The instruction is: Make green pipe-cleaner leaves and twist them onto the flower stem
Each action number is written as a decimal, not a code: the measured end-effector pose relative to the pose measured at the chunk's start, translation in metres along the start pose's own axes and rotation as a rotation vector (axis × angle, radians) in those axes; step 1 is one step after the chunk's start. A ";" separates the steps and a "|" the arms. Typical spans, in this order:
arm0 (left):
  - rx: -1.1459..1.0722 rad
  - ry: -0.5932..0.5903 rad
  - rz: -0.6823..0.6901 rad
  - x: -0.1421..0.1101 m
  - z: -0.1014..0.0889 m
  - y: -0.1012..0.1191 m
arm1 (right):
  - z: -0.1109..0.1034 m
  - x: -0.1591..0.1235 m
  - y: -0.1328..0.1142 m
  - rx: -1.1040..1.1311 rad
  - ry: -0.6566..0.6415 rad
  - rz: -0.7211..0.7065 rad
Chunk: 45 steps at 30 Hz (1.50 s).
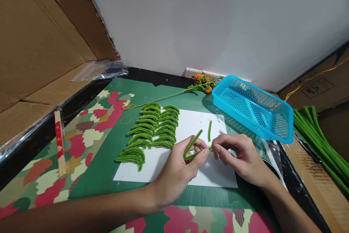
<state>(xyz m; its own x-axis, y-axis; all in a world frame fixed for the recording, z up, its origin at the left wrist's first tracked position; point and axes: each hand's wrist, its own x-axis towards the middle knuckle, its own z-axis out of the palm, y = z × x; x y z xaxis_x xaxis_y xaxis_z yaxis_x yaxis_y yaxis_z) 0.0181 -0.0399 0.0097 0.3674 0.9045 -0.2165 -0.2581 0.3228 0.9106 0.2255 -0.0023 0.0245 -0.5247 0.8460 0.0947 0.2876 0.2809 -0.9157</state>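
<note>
A green pipe cleaner point(192, 143), bent into a narrow V, is pinched between the thumb and fingers of my left hand point(182, 164). My right hand point(240, 155) pinches the end of the same pipe cleaner close to my left thumb. A short straight piece of green pipe cleaner point(209, 131) lies on the white sheet point(188, 122) just beyond my fingers. To the left, two columns of curved, folded green pipe cleaners point(143, 127) rest partly on the sheet and partly on the green mat.
A blue perforated basket point(252, 127) stands at the back right, beside an orange flower point(200, 79) on a long green stem. Long green pipe cleaners point(313, 142) lie in a bundle far right. A red-wrapped pair of chopsticks point(60, 142) lies at left, near cardboard point(43, 44).
</note>
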 end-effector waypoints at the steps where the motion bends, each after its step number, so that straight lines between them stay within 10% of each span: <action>1: -0.004 -0.001 -0.001 0.000 0.000 0.000 | 0.000 0.000 0.000 -0.015 0.005 -0.004; 45: -0.005 0.121 0.012 0.008 -0.004 -0.005 | 0.006 0.005 -0.004 0.058 0.072 -0.015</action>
<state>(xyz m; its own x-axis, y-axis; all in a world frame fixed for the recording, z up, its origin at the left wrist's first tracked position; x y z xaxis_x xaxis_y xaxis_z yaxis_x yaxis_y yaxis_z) 0.0188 -0.0337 0.0017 0.2541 0.9352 -0.2468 -0.2663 0.3130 0.9117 0.2168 -0.0016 0.0261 -0.4688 0.8730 0.1348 0.2319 0.2689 -0.9348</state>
